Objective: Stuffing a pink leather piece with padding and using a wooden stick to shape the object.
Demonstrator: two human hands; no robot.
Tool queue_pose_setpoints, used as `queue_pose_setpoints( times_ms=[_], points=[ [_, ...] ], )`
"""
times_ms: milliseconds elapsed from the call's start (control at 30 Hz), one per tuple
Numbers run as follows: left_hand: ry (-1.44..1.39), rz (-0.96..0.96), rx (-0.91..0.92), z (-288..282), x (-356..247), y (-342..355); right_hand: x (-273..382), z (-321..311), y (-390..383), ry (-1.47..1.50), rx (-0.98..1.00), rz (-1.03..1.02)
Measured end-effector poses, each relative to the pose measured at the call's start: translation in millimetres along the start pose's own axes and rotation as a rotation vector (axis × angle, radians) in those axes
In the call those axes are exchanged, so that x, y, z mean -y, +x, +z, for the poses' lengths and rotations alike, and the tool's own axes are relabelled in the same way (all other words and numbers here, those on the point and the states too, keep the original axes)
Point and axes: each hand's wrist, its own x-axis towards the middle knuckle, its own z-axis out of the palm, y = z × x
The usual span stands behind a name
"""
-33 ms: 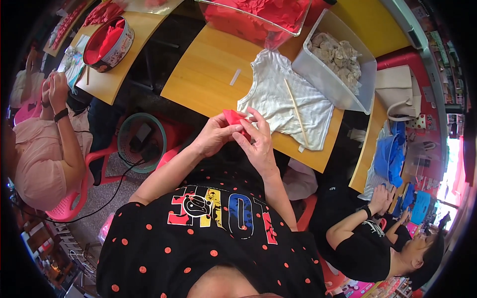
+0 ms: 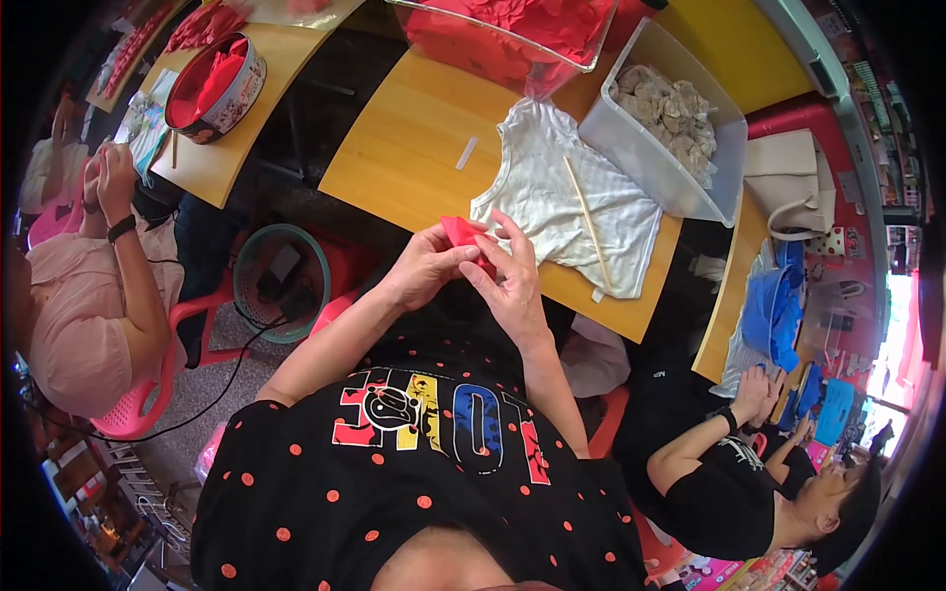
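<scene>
**Red piece pinched over a crowded yellow bench**

Both hands, left hand (image 2: 426, 268) and right hand (image 2: 512, 281), pinch a small red piece (image 2: 461, 234) above the bench (image 2: 414, 148) edge. A white cloth (image 2: 552, 197), wooden stick (image 2: 588, 225) and grey tub (image 2: 641, 158) lie beyond.

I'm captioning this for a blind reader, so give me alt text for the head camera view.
Seen from above, a person's left hand and right hand together pinch a small red folded piece over their lap. Ahead, a yellow table holds a white cloth, a thin stick and a clear bin.
</scene>
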Motion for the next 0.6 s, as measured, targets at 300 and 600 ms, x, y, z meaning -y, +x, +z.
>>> queue_pose_setpoints(
  times_ms=[300, 600],
  points=[
    [-0.205, 0.049, -0.054, -6.9, 8.4, 6.7, -1.6, 10.4, -2.7, 0.072, -0.166, 0.101],
    [-0.239, 0.111, -0.072, -13.0, -4.1, 1.6, 14.1, -28.7, 15.2, 0.486, -0.007, 0.382]
  ],
)
